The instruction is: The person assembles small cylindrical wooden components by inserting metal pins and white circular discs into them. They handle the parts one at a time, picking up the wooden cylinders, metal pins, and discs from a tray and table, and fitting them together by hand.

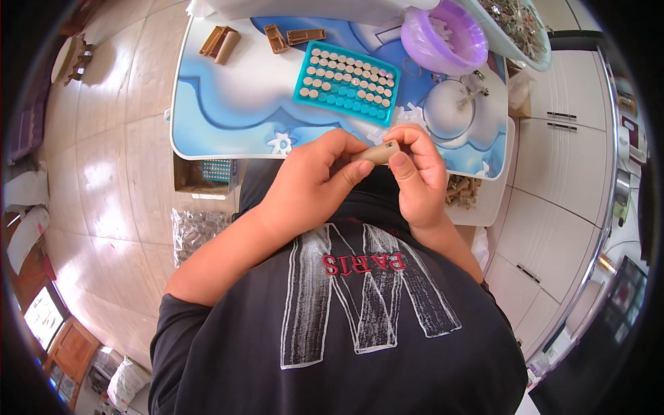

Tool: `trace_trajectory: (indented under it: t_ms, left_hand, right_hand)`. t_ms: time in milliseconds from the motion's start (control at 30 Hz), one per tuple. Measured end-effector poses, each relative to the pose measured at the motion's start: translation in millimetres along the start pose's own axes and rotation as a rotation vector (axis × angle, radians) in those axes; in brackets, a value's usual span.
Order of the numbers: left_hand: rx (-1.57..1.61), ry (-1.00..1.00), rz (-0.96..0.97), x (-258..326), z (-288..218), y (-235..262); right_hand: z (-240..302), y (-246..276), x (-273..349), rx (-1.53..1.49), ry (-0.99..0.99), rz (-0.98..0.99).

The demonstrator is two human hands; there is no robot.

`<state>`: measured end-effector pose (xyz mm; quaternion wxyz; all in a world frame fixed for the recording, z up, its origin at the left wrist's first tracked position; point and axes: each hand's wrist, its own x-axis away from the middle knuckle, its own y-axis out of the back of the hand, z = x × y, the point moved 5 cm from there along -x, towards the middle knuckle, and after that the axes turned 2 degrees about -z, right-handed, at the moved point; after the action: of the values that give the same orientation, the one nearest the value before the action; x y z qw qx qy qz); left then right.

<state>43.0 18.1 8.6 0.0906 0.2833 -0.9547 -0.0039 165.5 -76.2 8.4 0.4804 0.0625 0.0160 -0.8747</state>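
Just past the table's near edge, I hold a small tan cylindrical case (377,153) in both hands, lying nearly level. It has a small dark opening at its right end. My left hand (304,176) pinches its left part between thumb and fingers. The thumb and fingers of my right hand (420,173) close on its right end. Beyond my hands, a turquoise tray (340,106) holds rows of upright pale cylinders (353,69), with several bare slots in its nearer rows. Brown hollow casings (221,45) lie at the table's far left, and two more (275,39) sit nearer the tray.
At the far right stands a purple bowl (418,52) with white pieces inside. Beside it is a basin (543,59) of small metal parts. Small metal pieces lie on a round whitish dish (443,114). Below the table are a cardboard box (187,176) and a bag (197,228).
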Motion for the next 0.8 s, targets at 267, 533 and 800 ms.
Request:
trace_trajectory:
  t_ms: [267, 533, 800]
  left_hand:
    - [0.575, 0.416, 0.211, 3.7, 19.6, -12.7]
    - [0.745, 0.490, 0.160, -3.2, 24.0, -12.7]
    - [0.769, 0.499, 0.099, -3.0, 26.8, -9.7]
  right_hand:
    - [3.3, 32.6, 17.4, 0.600, 0.184, -0.115]
    - [-2.8, 55.0, -6.9, 0.885, 0.219, -0.128]
    - [-4.6, 51.7, -15.9, 0.977, 0.272, -0.018]
